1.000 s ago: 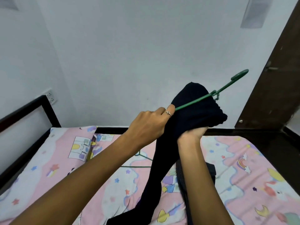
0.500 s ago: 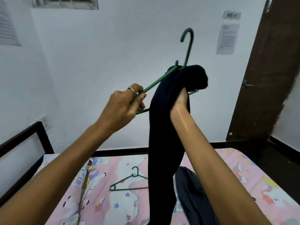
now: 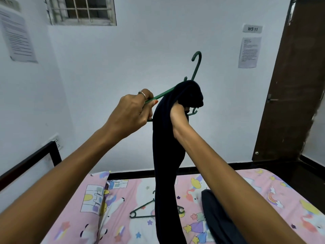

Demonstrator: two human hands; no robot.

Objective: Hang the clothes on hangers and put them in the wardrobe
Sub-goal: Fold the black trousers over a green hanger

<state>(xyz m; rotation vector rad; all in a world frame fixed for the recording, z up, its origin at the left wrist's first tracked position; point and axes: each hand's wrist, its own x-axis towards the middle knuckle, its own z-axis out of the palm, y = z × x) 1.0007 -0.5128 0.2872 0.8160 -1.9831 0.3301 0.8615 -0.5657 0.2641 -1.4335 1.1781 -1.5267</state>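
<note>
I hold a green hanger [image 3: 196, 67] up at chest height, its hook pointing up. A long dark navy garment [image 3: 167, 155] is draped over the hanger and hangs straight down toward the bed. My left hand [image 3: 133, 111] pinches the hanger's left arm between thumb and fingers. My right hand [image 3: 178, 117] grips the garment just under the hanger, with its fingers hidden in the cloth. A second green hanger [image 3: 140, 211] lies flat on the bed, partly behind the hanging garment. Another dark garment [image 3: 216, 217] lies on the bed at the right.
The bed has a pink cartoon-print sheet [image 3: 263, 187] and a pillow [image 3: 91, 194] at the left, with a dark bed frame [image 3: 26, 162]. A brown door [image 3: 295, 85] stands at the right. White walls carry paper notices [image 3: 249, 51] and a barred window [image 3: 80, 11].
Both hands lifted the hanger and garment from low over the bed to chest height. The hanger turned from lying sideways to hook-up, and the garment now hangs down long.
</note>
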